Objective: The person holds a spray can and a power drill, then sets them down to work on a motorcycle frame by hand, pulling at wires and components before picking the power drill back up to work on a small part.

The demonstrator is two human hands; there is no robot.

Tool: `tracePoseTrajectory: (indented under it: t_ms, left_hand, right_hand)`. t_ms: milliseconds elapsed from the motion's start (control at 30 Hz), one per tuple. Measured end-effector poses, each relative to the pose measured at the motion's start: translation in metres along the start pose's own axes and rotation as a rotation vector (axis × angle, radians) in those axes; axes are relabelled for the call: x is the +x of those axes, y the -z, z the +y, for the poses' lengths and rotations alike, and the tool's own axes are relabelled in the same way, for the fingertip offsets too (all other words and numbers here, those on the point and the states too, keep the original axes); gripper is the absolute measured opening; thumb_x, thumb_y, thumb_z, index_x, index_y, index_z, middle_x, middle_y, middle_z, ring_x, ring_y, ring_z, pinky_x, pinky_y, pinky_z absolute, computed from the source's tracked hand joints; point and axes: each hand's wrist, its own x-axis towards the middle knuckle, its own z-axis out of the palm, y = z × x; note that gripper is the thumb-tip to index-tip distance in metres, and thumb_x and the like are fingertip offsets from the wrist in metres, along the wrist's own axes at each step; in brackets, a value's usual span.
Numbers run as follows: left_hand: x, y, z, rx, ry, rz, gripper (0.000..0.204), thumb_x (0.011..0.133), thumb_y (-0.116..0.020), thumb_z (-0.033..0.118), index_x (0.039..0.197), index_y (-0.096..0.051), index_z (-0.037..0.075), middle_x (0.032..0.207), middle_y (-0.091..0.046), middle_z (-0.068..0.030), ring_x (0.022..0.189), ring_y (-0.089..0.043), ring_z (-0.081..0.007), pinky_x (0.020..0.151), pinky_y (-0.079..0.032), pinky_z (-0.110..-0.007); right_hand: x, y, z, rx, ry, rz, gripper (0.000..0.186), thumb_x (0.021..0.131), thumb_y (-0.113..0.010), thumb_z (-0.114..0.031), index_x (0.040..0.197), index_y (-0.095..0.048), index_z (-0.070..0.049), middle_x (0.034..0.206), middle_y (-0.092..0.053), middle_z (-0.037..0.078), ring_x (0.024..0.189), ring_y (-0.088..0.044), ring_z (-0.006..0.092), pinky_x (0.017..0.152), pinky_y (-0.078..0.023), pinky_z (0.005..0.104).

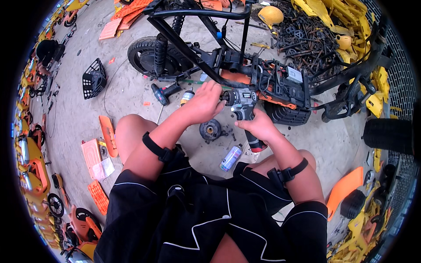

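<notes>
drill held before the black frame

right hand (262, 127) wrapped round the handle of a grey power drill (244, 97), chuck pointing left. left hand (205, 100) at the chuck end, fingers bent; cannot tell whether it grips anything. drill held above the concrete floor (186, 133), just on the near side of the black frame (185, 49). round metal part (210, 130) and spray can (231, 158) on the floor below.

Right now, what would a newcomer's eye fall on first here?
Probably the black frame, spanning the top middle, with a wheel at its left end. Just below it, the right hand grips a grey drill, the left hand near its nose. Yellow parts lie heaped at the upper right.
</notes>
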Motion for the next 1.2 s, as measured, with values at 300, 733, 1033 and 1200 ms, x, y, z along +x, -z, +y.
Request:
tracePoseTrajectory:
  t_ms: [300,733,1033,1200]
  left_hand:
    - [-0.003,-0.002,-0.001,-0.013,0.061,-0.051,0.031,0.09,-0.068,0.014,0.106,-0.047,-0.001,0.107,-0.048,-0.0219,0.102,-0.05,-0.0428,0.091,-0.042,-0.048]
    - [-0.004,-0.01,-0.009,-0.007,0.039,-0.059,0.031,0.089,-0.067,0.013,0.107,-0.046,-0.001,0.107,-0.046,-0.0227,0.101,-0.049,-0.0427,0.09,-0.041,-0.049]
    - [-0.004,-0.004,-0.008,0.076,0.013,-0.01,0.03,0.091,-0.069,0.016,0.111,-0.052,0.001,0.108,-0.054,-0.0197,0.105,-0.054,-0.0402,0.091,-0.044,-0.048]
    - [0.004,0.018,0.0,0.026,0.093,-0.019,0.024,0.09,-0.071,0.021,0.103,-0.064,0.002,0.097,-0.064,-0.0162,0.094,-0.063,-0.0368,0.081,-0.05,-0.046]
  right_hand:
    - [0.0,-0.003,0.0,-0.039,-0.008,0.012,0.054,0.076,-0.087,-0.027,0.112,-0.064,0.005,0.104,-0.072,0.015,0.093,-0.069,0.023,0.085,-0.054,0.0356]
    - [-0.005,-0.007,-0.007,-0.029,-0.027,0.022,0.044,0.077,-0.086,-0.023,0.109,-0.067,0.002,0.103,-0.073,0.012,0.092,-0.069,0.0211,0.084,-0.054,0.0356]
    - [-0.002,-0.008,-0.001,0.019,0.015,0.035,0.048,0.077,-0.086,-0.024,0.111,-0.065,0.003,0.101,-0.073,0.012,0.089,-0.069,0.0212,0.083,-0.054,0.0352]
    - [0.007,-0.002,0.015,0.047,0.003,0.05,0.053,0.075,-0.086,-0.029,0.11,-0.064,0.004,0.1,-0.072,0.014,0.089,-0.069,0.0213,0.083,-0.054,0.0347]
